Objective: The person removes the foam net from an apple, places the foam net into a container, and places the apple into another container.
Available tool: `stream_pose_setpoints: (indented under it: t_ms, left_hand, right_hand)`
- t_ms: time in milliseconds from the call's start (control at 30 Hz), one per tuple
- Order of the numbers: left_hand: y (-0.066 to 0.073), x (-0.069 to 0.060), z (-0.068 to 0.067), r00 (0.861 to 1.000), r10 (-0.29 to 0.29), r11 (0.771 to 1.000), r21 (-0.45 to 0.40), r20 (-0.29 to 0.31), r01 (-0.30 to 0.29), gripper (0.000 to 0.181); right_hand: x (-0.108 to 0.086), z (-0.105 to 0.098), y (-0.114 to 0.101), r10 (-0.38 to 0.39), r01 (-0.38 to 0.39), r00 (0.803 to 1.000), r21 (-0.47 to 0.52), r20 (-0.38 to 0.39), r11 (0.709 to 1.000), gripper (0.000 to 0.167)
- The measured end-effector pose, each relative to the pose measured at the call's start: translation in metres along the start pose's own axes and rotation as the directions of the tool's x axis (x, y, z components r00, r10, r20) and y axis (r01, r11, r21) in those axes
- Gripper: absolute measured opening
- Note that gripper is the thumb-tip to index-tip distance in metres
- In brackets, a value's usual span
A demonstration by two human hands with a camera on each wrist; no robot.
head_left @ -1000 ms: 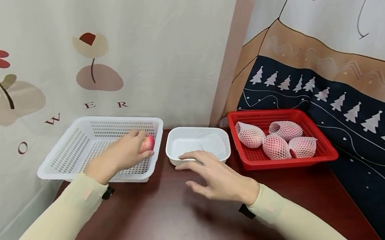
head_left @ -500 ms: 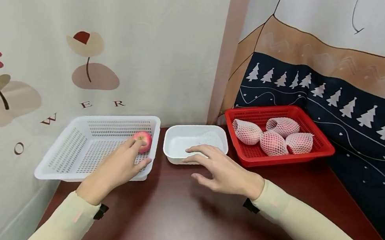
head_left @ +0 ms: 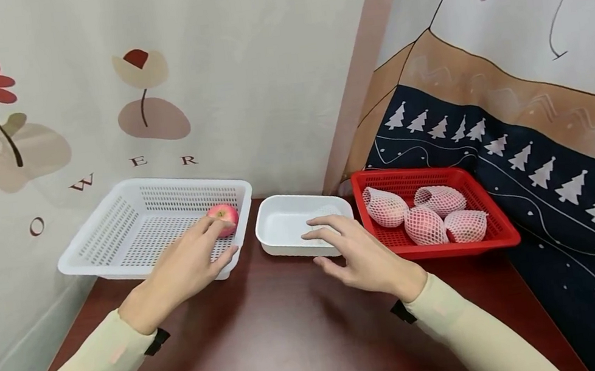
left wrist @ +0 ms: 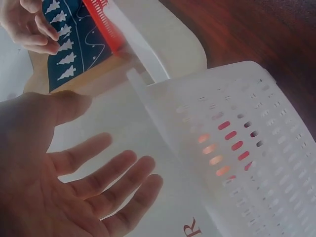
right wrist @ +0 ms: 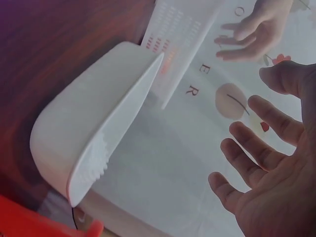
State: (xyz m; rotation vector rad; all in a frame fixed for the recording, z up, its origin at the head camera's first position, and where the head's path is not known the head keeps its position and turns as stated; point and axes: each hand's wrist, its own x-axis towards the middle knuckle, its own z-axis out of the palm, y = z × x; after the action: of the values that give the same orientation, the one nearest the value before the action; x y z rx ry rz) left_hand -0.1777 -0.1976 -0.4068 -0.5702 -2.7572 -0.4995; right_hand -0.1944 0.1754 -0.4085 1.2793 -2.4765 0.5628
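A bare red apple (head_left: pixel 223 219) lies at the right end of the white perforated basket (head_left: pixel 91 262). Over that basket's front rim hovers my left hand (head_left: pixel 185 262), fingers spread and apart from the apple. In the left wrist view the palm of this left hand (left wrist: pixel 84 182) holds nothing, and the apple shows only through the basket's holes. My right hand (head_left: pixel 369 257) hangs loosely spread above the front right corner of the small white tub (head_left: pixel 288 251). A white foam net (right wrist: pixel 91 163) lies inside the tub, partly hidden by the hand in the head view.
Beside the tub on the right stands a red basket (head_left: pixel 448 249) with several fruits in foam nets (head_left: pixel 426 225). The dark red-brown table (head_left: pixel 287 339) extends in front. A printed curtain (head_left: pixel 263 79) hangs right behind the containers.
My left hand has let go of the apple and drawn back toward the basket's front rim, leaving the apple inside. My right hand has shifted right along the tub.
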Motion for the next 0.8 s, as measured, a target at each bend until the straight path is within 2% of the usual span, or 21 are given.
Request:
stream_pose_setpoints:
  t_ms: [367,800]
  left_hand:
    - [0.007,-0.007,0.005,0.994,0.026,0.999,-0.023,-0.102,-0.028,0.038]
    - [0.018,-0.011,0.012,0.976,0.117,0.992,-0.017,-0.182,-0.122,0.044]
  right_hand:
    - [-0.004,-0.018,0.014,0.045,-0.045,0.999,-0.016,-0.010,0.999,0.051]
    - [-0.008,-0.038,0.030,0.122,-0.123,0.992,-0.008,-0.019,0.992,0.051]
